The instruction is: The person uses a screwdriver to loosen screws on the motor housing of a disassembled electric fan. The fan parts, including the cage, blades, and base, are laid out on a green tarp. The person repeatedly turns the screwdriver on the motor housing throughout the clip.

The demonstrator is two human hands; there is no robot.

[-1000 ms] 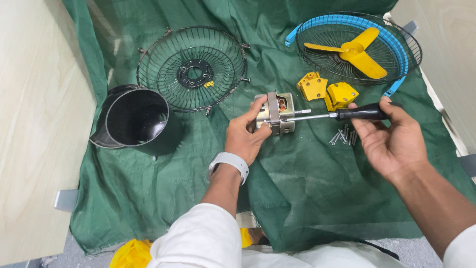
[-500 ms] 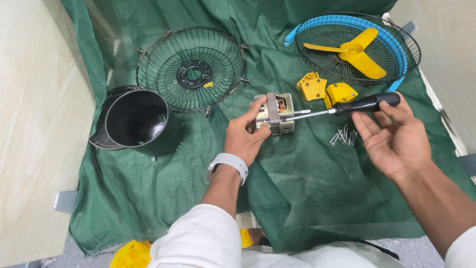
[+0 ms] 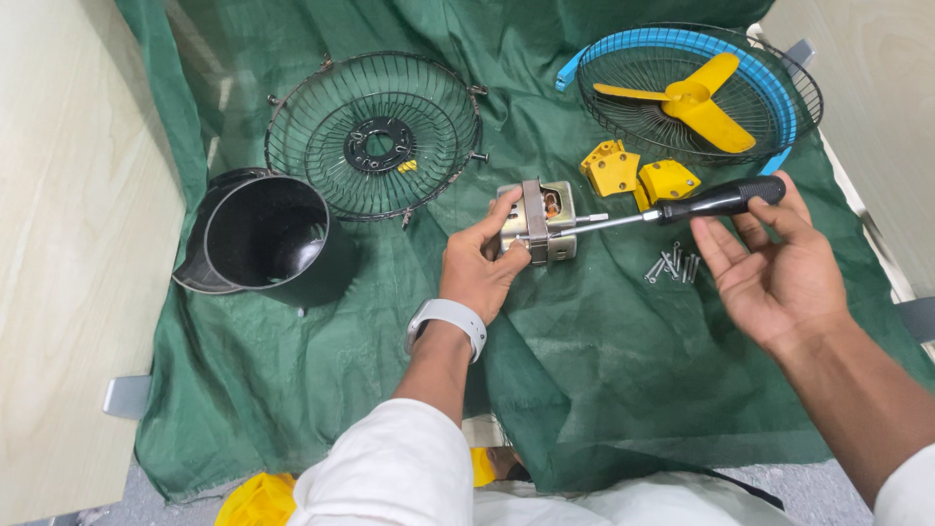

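Observation:
My left hand (image 3: 482,268) grips a small metal fan motor (image 3: 538,222) on the green cloth (image 3: 292,390), thumb and fingers around its near side. A screwdriver (image 3: 682,207) with a black handle has its tip at the motor's right side. My right hand (image 3: 769,268) holds the handle loosely with the fingertips, palm turned up and fingers spread. Several loose screws (image 3: 672,265) lie just below the screwdriver shaft.
A black wire fan guard (image 3: 375,131) lies at the back centre, and a black plastic housing (image 3: 261,234) sits to its left. A blue-rimmed guard (image 3: 779,73) holds a yellow fan blade (image 3: 696,97) at back right. Two yellow plastic parts (image 3: 638,175) lie beside it.
My right hand has loosened and shifted along the screwdriver handle, with the palm now turned up. The left hand and motor stay in place.

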